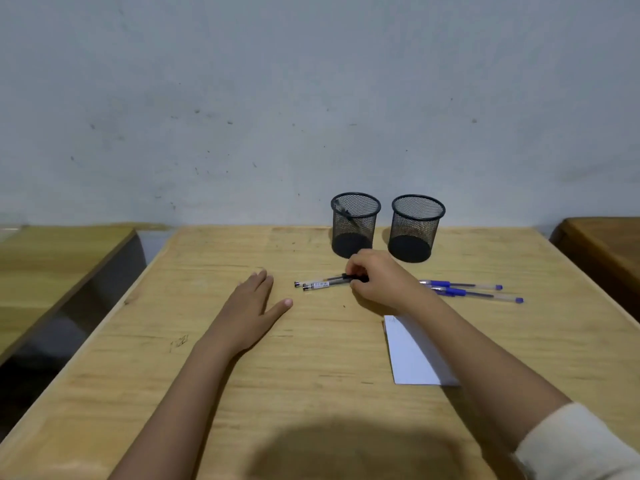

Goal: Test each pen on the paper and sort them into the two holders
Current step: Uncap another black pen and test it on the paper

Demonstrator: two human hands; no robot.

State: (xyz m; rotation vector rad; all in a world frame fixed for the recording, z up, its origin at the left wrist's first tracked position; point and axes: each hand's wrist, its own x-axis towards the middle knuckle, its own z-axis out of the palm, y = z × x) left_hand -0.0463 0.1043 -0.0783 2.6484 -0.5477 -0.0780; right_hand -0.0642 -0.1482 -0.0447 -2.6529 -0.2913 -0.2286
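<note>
The pale wooden table (311, 375) carries everything within forearm's reach, which suits a job of repeated short pick-ups. The white rectangular sheet of paper (412, 355) lies near the front right, partly under the right forearm, probably so that the writing hand can drop onto it for each test. At the back stand two black wire-mesh cylindrical holders: the left holder (355, 225) has one dark pen (343, 211) leaning inside it, while the right holder (415, 230) looks empty, so sorting seems barely begun.

The left hand (254, 306) lies flat on the table with fingers straight and thumb spread, holding nothing, likely just bracing. The right hand (381, 282) is curled over the cap ends of the two clear-barrelled black-capped pens (323, 283), which lie side by side in the middle of the table, just in front of the left holder; its fingertips are closed on them, though I cannot tell whether it grips one or both. Two blue-capped clear pens (464, 289) lie together to the right, in front of the right holder, untouched and kept apart by colour
</note>
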